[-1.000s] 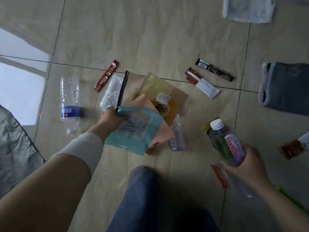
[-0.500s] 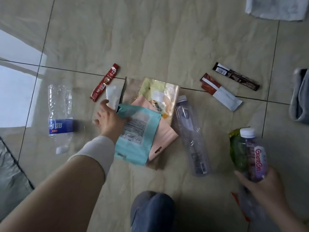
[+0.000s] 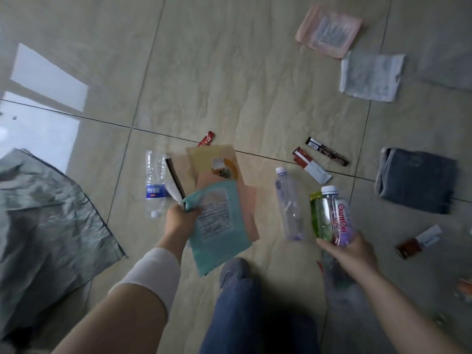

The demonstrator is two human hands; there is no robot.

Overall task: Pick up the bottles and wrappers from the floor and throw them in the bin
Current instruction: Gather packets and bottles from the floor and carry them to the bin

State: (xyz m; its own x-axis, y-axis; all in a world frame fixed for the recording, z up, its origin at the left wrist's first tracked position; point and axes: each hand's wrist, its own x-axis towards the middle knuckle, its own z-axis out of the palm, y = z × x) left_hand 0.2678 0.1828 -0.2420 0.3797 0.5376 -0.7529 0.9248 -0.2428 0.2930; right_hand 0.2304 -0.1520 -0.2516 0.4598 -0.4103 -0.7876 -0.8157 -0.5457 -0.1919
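Note:
My left hand [image 3: 180,218] grips a fan of flat wrappers: a teal pouch [image 3: 217,231] in front, pink and tan ones [image 3: 214,159] behind. My right hand [image 3: 350,254] holds a clear bottle with a pink-lettered label [image 3: 337,215] together with a green wrapper [image 3: 318,215]. On the tiled floor lie a clear bottle with a blue label [image 3: 153,185] left of the wrappers, a clear bottle with a white cap [image 3: 288,203] between my hands, a red stick sachet [image 3: 207,138], a black sachet [image 3: 327,151] and a red-and-white sachet [image 3: 310,166].
A grey plastic bag [image 3: 48,226] lies at the left. A folded grey cloth [image 3: 419,180] is at the right, a pink packet [image 3: 329,30] and a white tissue [image 3: 370,75] farther back. A brown-and-white sachet [image 3: 419,241] lies at the right. My jeans-clad knee [image 3: 240,302] is below.
My left hand has lifted the wrapper stack off the floor, now gripped at its left edge. The view has pulled back and shifted, revealing the grey bag and the far packets.

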